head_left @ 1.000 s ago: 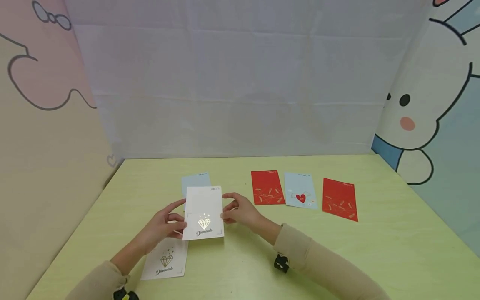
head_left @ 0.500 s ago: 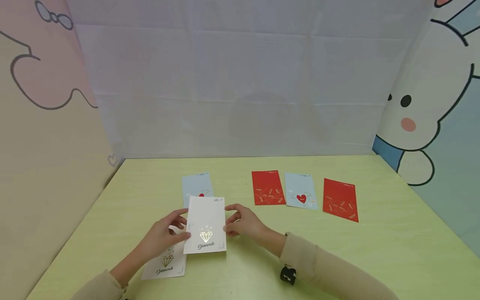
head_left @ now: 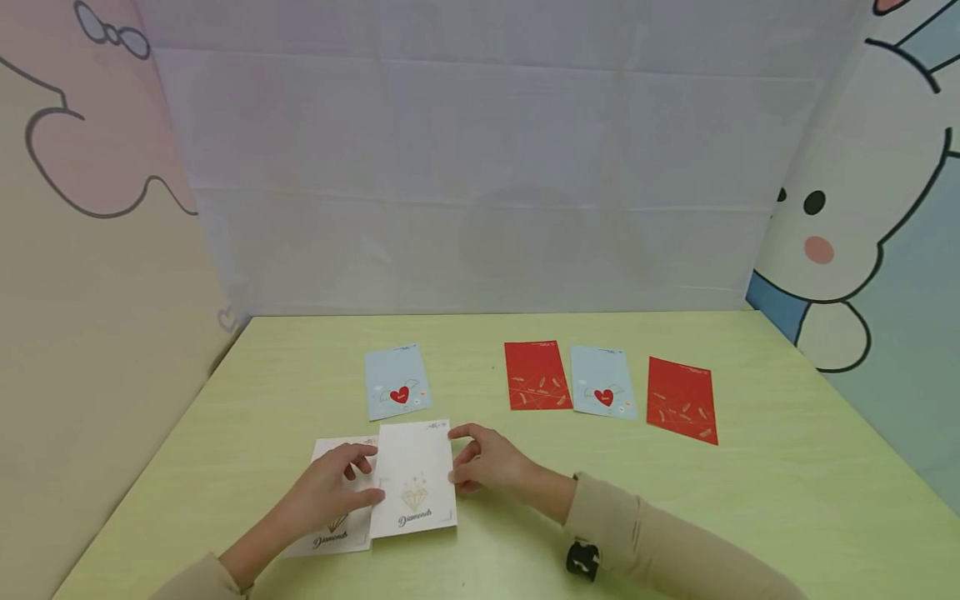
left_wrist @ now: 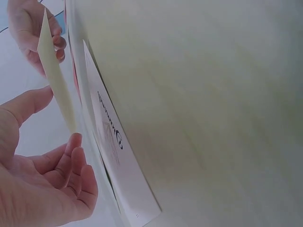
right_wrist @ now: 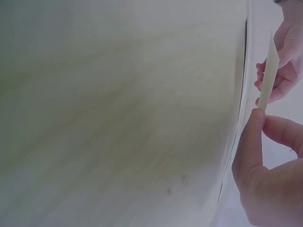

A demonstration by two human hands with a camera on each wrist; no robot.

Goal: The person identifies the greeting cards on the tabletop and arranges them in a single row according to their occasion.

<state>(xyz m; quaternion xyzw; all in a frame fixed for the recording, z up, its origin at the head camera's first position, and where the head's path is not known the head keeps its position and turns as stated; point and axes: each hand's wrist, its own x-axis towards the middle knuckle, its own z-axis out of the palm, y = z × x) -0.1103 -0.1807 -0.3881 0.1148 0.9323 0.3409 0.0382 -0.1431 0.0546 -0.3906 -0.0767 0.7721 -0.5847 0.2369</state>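
A white "Diamonds" card (head_left: 414, 467) is held between the two hands, above the near middle of the table. My left hand (head_left: 322, 498) pinches its left edge with thumb and fingertips, the other fingers loosely bent. At the opposite edge my right hand (head_left: 491, 462) pinches it between thumb and fingers. In both wrist views the held card (left_wrist: 57, 78) appears raised off the table and seen nearly edge-on. Beneath and to its left lies a second white "Diamonds" card (head_left: 352, 540), partly covered by my left hand.
A pale blue heart card (head_left: 393, 379) lies behind the held card. Farther right on the table (head_left: 772, 500) are a red card (head_left: 536, 375), another pale blue heart card (head_left: 602, 379) and a second red card (head_left: 681, 400). A white cloth (head_left: 480, 167) hangs behind.
Both hands have brought the held white card down and toward the near edge of the table. The pale blue heart card behind it has come fully into sight.
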